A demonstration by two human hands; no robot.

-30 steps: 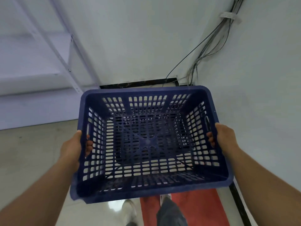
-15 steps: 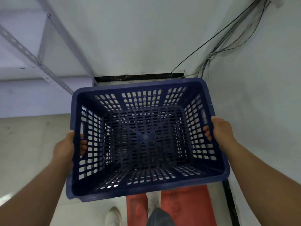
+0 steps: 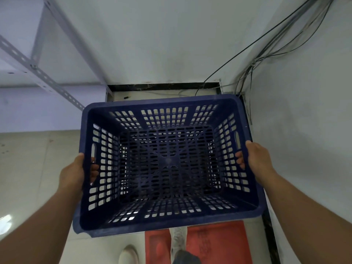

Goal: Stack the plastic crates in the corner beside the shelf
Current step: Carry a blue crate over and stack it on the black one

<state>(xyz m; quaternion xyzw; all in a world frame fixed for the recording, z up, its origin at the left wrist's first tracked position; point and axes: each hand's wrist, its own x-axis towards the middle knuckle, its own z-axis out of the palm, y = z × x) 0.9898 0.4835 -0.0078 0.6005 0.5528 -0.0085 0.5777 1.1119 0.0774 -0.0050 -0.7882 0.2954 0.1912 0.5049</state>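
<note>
A dark blue perforated plastic crate (image 3: 167, 221) hangs in the air in front of me, its open top facing me. My left hand (image 3: 73, 172) grips its left rim, fingers curled inside the wall. My right hand (image 3: 256, 161) grips the right rim the same way. Through the crate's holes darker grid shapes show below it, and I cannot tell what they are. The corner floor (image 3: 162, 94) lies just beyond the crate's far rim, between the white metal shelf (image 3: 38, 73) on the left and the right wall.
Loose cables (image 3: 253, 60) run down the right wall into the corner. A black skirting strip (image 3: 163, 86) lines the back wall. A red mat (image 3: 215, 242) lies on the floor under my feet, with a white shoe (image 3: 128, 254) beside it.
I have stepped closer to the corner. The crate, held in both hands, now sits lower and nearer the corner floor, and the shelf has slid further left in view.
</note>
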